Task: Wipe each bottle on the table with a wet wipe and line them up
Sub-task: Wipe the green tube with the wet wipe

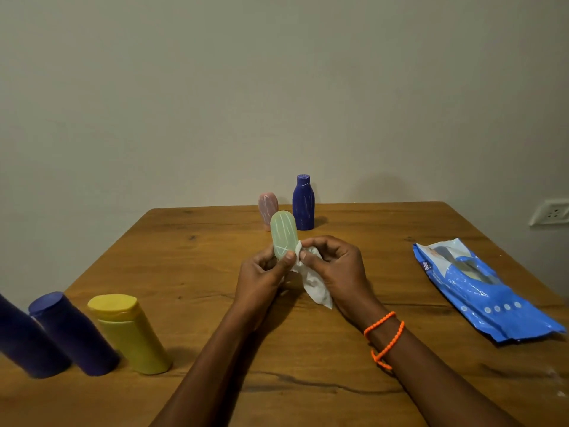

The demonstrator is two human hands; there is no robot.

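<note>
My left hand grips the lower end of a pale green bottle with white scribble marks, held upright above the table's middle. My right hand pinches a crumpled white wet wipe against the bottle's right side. Behind them stand a pink bottle and a dark blue bottle, both marked with white lines. At the near left a yellow bottle and two dark blue bottles stand in a row.
A blue pack of wet wipes lies flat at the right on the wooden table. A plain wall rises right behind the far edge, with a white socket at the right.
</note>
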